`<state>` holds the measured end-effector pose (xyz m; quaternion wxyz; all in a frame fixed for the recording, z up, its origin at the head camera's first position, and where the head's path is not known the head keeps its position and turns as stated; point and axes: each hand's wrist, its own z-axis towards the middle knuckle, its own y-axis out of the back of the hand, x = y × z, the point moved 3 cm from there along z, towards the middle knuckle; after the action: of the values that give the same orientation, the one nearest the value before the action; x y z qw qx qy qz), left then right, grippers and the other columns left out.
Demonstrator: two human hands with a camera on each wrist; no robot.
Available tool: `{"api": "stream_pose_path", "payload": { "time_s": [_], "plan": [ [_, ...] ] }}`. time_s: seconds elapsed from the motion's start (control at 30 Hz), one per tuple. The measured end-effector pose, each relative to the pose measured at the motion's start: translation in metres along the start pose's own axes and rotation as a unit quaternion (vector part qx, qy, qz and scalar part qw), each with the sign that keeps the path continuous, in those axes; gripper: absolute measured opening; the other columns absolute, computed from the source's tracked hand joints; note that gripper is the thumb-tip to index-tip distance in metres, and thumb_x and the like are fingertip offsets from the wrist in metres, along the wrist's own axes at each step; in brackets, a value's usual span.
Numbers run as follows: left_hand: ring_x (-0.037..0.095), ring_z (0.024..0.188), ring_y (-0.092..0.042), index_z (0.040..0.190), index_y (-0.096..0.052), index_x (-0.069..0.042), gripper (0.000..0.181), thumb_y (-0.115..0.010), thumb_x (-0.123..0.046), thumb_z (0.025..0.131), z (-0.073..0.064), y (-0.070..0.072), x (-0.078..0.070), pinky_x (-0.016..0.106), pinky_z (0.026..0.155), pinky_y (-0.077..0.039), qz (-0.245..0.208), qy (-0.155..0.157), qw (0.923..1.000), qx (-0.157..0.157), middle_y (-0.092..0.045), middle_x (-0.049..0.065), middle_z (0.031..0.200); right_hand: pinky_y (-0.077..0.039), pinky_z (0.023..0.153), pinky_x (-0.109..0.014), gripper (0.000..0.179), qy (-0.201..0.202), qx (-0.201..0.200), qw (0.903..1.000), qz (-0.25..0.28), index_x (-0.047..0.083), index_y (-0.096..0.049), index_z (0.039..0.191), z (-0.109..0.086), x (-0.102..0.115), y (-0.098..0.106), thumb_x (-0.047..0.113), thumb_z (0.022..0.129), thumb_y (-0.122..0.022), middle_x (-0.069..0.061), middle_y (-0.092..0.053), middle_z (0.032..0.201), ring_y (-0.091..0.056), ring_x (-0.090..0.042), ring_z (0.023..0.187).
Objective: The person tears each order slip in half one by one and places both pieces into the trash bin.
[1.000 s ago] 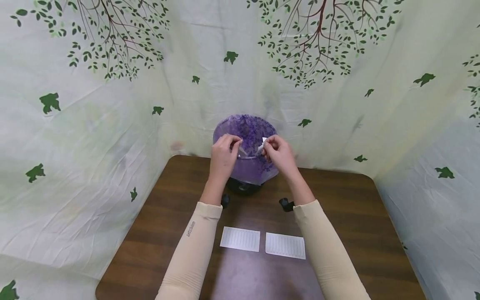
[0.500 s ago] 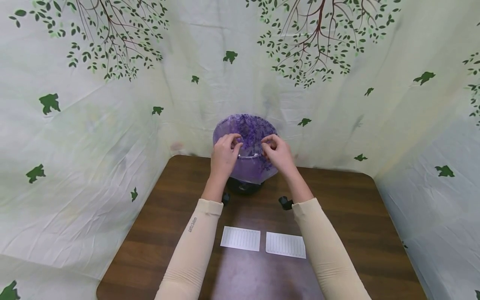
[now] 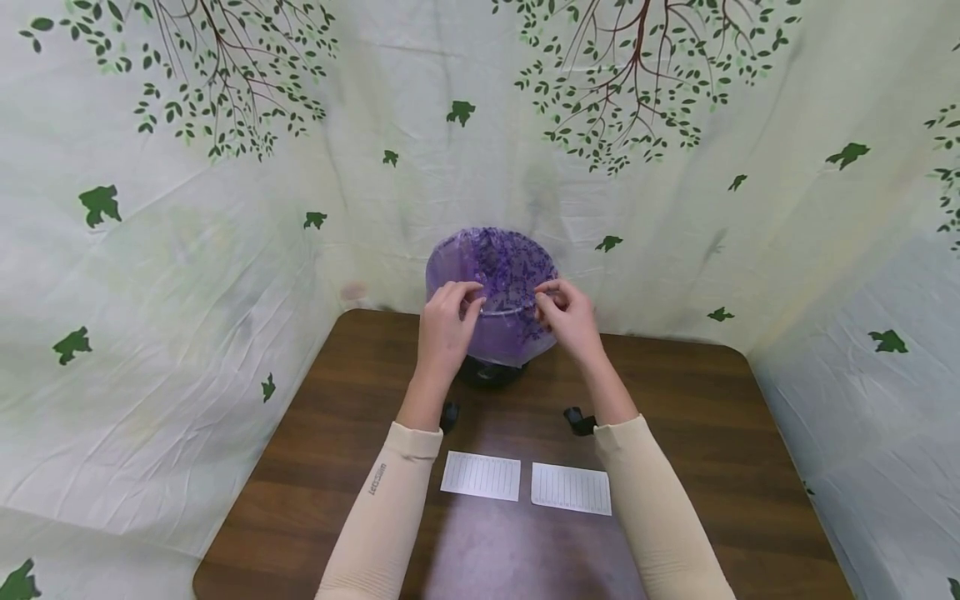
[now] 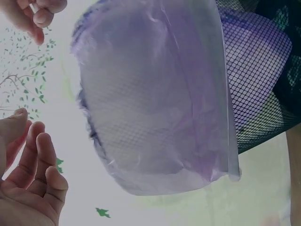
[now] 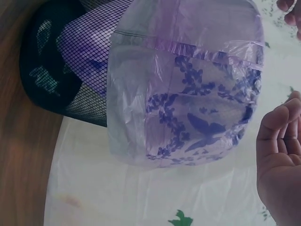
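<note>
Both hands hover above the mouth of a black mesh wastebasket (image 5: 47, 84) lined with a purple floral plastic bag (image 3: 517, 262). My left hand (image 3: 447, 321) is over the liner's left front rim, fingers loosely bent and thumb apart from them; the left wrist view shows nothing between them. On the other side, my right hand (image 3: 572, 321) hangs over the right front rim with bent, relaxed fingers. In the left wrist view, a small pale spot shows among that right hand's fingers (image 4: 43, 16). The bag's folded-over skirt (image 4: 141, 103) hangs down outside the mesh.
Two white lined cards, a left one (image 3: 482, 476) and a right one (image 3: 572, 489), lie side by side on the brown wooden table (image 3: 330, 467). Behind the wastebasket hangs a pale leaf-printed cloth (image 3: 360, 200), which also flanks both sides.
Small white scraps at both hands' fingertips one second ago were let go over the wastebasket. Since then the hands have drawn back slightly and spread a little apart.
</note>
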<state>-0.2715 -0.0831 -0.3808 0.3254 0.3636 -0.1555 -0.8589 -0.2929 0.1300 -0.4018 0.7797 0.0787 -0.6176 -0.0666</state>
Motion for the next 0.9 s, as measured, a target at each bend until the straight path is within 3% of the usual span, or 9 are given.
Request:
{"api": "stream_pose_path", "payload": {
  "time_s": [0.1,0.37,0.6,0.9],
  "plan": [
    [0.027,0.084,-0.069,0.112,-0.077,-0.004,0.015,-0.076,-0.011,0.098,-0.01,0.003,-0.004,0.039,0.078,-0.059,-0.01,-0.004,0.9999,-0.002,-0.074,0.012,0.094,-0.048,0.061,-0.028,0.023,-0.003,-0.005,0.9999,0.012,0.007,-0.067,0.123,-0.009,-0.003,0.005,0.024,0.109,-0.06,-0.007,-0.065,0.083,-0.057,-0.031,0.072],
    [0.025,0.081,-0.068,0.11,-0.077,-0.002,0.015,-0.077,-0.01,0.097,-0.043,0.001,0.0,0.037,0.075,-0.06,-0.038,0.007,0.9992,-0.005,-0.073,0.011,0.091,-0.05,0.063,-0.025,0.028,-0.014,-0.021,0.9995,0.016,-0.004,-0.065,0.126,-0.042,-0.02,0.017,0.019,0.108,-0.06,-0.002,-0.066,0.078,-0.059,-0.013,0.067],
    [0.025,0.078,-0.065,0.108,-0.077,-0.002,0.014,-0.079,-0.008,0.095,-0.068,0.002,0.006,0.038,0.07,-0.057,-0.028,0.019,0.9994,-0.003,-0.07,0.01,0.086,-0.051,0.06,-0.027,0.015,-0.011,-0.041,0.9985,0.034,-0.002,-0.067,0.115,-0.069,-0.044,0.02,0.009,0.107,-0.06,-0.002,-0.064,0.075,-0.058,-0.015,0.063],
    [0.025,0.075,-0.068,0.109,-0.077,-0.004,0.017,-0.081,-0.01,0.093,-0.1,-0.004,0.018,0.036,0.069,-0.056,-0.002,0.033,0.9993,0.018,-0.07,0.005,0.085,-0.051,0.06,-0.025,0.014,-0.042,-0.044,0.9974,0.039,-0.003,-0.067,0.114,-0.101,-0.069,0.016,0.007,0.106,-0.06,-0.004,-0.064,0.074,-0.058,-0.012,0.062]
  ]
}}
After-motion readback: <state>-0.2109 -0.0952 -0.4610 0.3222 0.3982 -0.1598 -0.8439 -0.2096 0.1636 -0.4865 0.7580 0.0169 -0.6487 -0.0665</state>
